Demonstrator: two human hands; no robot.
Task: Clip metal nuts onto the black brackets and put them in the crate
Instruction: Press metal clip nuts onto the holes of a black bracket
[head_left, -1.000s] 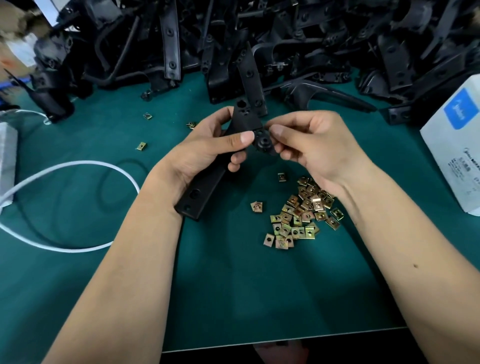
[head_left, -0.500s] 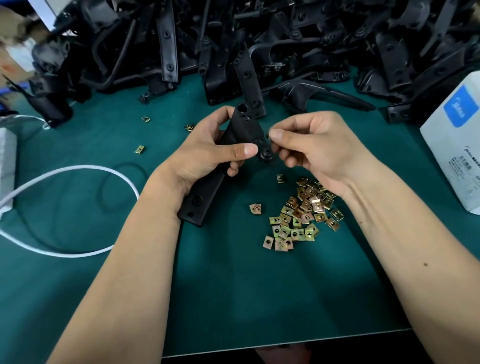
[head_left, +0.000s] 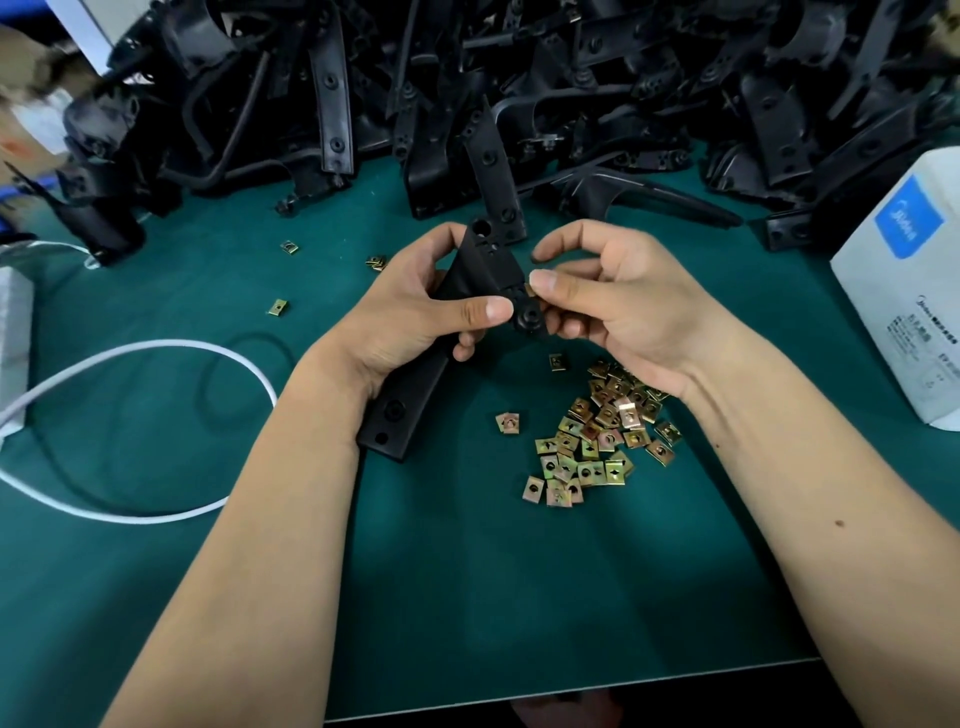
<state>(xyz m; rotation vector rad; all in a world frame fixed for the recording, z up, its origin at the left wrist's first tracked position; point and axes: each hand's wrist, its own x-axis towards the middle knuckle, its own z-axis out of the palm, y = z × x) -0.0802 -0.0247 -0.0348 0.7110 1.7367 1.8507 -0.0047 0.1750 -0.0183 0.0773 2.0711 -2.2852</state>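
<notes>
My left hand (head_left: 415, 312) grips a long black bracket (head_left: 410, 395) above the green table mat, its thumb laid across the bracket's front. My right hand (head_left: 613, 306) pinches a small brass-coloured metal nut (head_left: 531, 289) between thumb and fingers, right against the bracket's right edge near its round boss. Only a sliver of that nut shows. A loose heap of metal nuts (head_left: 597, 431) lies on the mat below my right wrist. No crate is in view.
A big pile of black brackets (head_left: 493, 78) fills the back of the table. Stray nuts (head_left: 278, 307) lie at the left. A white cable (head_left: 156, 353) loops on the left, and a white box (head_left: 904, 291) stands at the right edge.
The left hand has tilted the bracket a little more upright. The right hand's fingers have shifted up along the bracket's right edge, with the nut now against it.
</notes>
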